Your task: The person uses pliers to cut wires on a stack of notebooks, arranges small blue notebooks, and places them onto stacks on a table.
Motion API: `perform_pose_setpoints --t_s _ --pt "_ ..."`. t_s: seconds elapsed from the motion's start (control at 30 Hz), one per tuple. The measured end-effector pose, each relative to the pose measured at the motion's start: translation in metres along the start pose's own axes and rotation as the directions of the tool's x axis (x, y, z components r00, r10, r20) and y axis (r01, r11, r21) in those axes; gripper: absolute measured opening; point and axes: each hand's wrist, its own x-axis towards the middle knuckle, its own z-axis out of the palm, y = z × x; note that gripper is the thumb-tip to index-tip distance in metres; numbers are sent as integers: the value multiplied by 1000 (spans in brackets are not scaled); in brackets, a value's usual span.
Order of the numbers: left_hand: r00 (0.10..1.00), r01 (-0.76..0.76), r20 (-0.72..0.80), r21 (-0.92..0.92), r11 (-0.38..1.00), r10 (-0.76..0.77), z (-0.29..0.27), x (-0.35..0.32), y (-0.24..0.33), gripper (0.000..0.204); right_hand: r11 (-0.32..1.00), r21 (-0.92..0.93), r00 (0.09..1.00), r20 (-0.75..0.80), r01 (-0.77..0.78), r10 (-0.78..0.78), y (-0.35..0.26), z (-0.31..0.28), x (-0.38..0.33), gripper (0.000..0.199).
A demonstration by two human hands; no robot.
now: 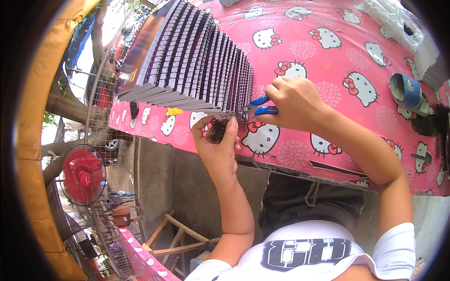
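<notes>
Right hand (295,100) gripping blue-handled pliers (267,110) at the stack's near corner; left hand (216,147) holding tangled black wire (217,132) just beside; spiral-bound notebooks (187,58) standing on the pink tablecloth (335,61), apparently all coiled; finished versus remaining coil ends staying too small to tell.

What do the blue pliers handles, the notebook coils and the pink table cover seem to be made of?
Pliers handles: likely smooth plastic or rubber, solid blue with a slight shine. Notebook coils: probably dark-finished metal wire, judging by thin, even loops, though plastic is possible. Table cover: apparently printed plastic sheet with a sheen, given the glare and ripples.
</notes>
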Motion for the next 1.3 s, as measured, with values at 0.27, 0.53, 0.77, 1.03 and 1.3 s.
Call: perform_pose_setpoints --t_s 0.27,0.53,0.77,1.03,1.3 --pt "1000 -15 -1 -9 1000 15 4 -2 3 45 979 -126 930 -311 162 -194 7 6 1 50" --pt "999 21 -33 -39 999 -22 -4 1 -2 48 999 -45 999 -44 19 -21 9 -5 -2 51" --pt "999 -41 -30 83 996 43 7 -1 -12 45 998 -40 998 -6 56 -56 6 0 10 50" --pt "996 89 -28 18 996 -89 0 -1 -9 46 963 -179 892 -372 201 -255 25 15 -3 49" --pt "993 108 -42 -17 994 -108 -7 2 -16 52 991 -38 935 328 -130 135 -1 -11 2 52"
